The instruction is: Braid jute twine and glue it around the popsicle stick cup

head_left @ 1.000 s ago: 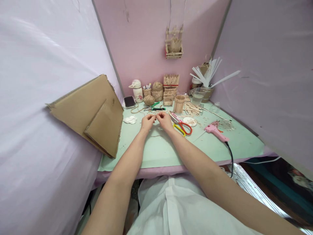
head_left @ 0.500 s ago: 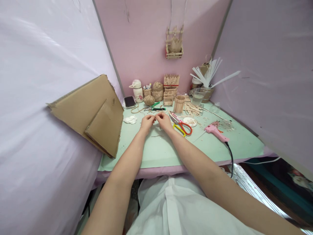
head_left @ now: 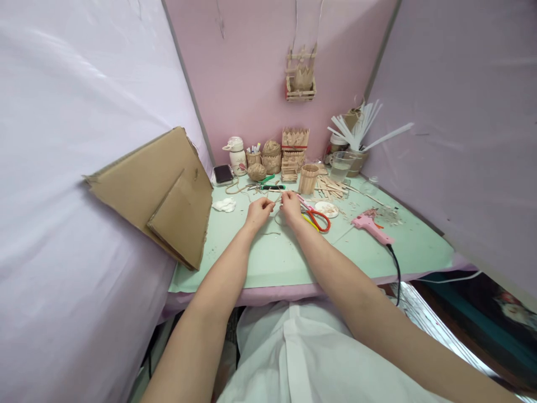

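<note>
My left hand pinches a thin strand of twine over the middle of the table. Just to its right, my right hand has its fingers closed on the same strand, and a short length shows between them. A loose loop seems to hang below the right fingers. Partly behind my right hand lie scissors with red handles and a yellow-handled tool. A short twine piece lies on the table below my hands. Beyond them rests a ball of twine.
A cup of wooden sticks stands behind my right hand, near loose sticks and a white dish. A pink glue gun lies right. Cardboard leans at left. Pliers and a white bottle are farther back.
My hands have moved apart from nearly touching, the right one shifting rightward, and a stretch of twine now shows between them. The view has shifted slightly.
</note>
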Available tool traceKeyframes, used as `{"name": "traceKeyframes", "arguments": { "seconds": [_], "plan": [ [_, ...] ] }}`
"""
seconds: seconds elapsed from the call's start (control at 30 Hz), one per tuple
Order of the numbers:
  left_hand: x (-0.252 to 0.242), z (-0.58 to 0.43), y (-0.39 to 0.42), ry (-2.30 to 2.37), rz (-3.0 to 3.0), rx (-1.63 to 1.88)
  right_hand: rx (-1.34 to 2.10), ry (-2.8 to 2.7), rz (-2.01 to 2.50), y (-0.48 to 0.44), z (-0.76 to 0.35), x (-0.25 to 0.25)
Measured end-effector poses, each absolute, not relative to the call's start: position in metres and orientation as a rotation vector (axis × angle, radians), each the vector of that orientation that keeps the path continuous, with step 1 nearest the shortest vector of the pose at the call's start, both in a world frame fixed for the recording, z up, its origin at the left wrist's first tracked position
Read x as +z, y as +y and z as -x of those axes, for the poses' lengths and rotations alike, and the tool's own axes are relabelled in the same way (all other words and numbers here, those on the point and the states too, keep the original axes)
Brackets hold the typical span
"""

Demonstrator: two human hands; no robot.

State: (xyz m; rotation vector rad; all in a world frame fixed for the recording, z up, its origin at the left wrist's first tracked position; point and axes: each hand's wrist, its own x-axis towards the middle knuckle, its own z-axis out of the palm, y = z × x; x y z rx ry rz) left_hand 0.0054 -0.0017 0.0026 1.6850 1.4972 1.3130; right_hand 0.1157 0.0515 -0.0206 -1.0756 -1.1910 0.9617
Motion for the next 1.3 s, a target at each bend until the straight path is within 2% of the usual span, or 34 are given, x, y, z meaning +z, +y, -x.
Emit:
{"name": "traceKeyframes", "arguments": {
  "seconds": [0.27, 0.57, 0.8, 1.3],
  "plan": [
    [-0.004, -0.021, 0.006, 1.344, -1.701, 1.219, 1.102, -0.869, 1.014, 0.056, -0.122, -0.016],
    [-0.002, -0.021, 0.005, 1.24, -1.629, 1.22, 1.077, -0.898, 1.012, 0.057, -0.121, -0.017],
    [0.003, -0.007, 0.0, 1.262, -1.406, 1.333, 0.919, -1.089, 0.977, 0.05, -0.121, -0.01],
    [0.006, -0.002, 0.002, 1.277, -1.29, 1.445, 1.105, -1.041, 0.958, 0.041, -0.119, -0.002]
  ]
}}
